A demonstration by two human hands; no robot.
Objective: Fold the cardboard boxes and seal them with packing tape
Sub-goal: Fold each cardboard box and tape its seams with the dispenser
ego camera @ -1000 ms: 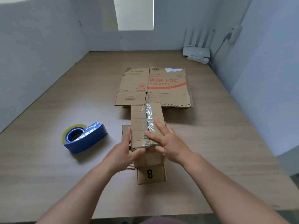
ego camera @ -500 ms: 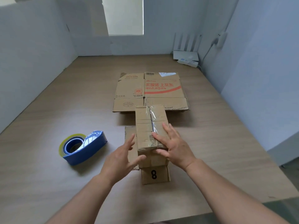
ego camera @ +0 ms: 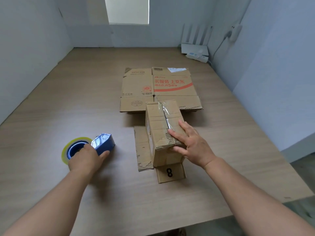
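Your left hand (ego camera: pixel 85 157) grips blue tape dispenser (ego camera: pixel 103 144), fingers curled over it; dispenser sits on tabletop (ego camera: pixel 68 99). Your right hand (ego camera: pixel 192 145) lies flat on top of folded box (ego camera: pixel 160 128), fingers spread, thumb on near face. Box stands between hands, under right one. Taped seam runs away from right fingertips. Flap marked 8 (ego camera: pixel 170 172) lies left of right wrist. Flattened boxes (ego camera: pixel 158 87) lie beyond right hand.

box (ego camera: pixel 163 132): matt brown corrugated cardboard, glossy clear tape seam | dispenser (ego camera: pixel 103 144) under left hand (ego camera: pixel 85 160): shiny blue plastic | surface (ego camera: pixel 68 103): matt pale wood-grain
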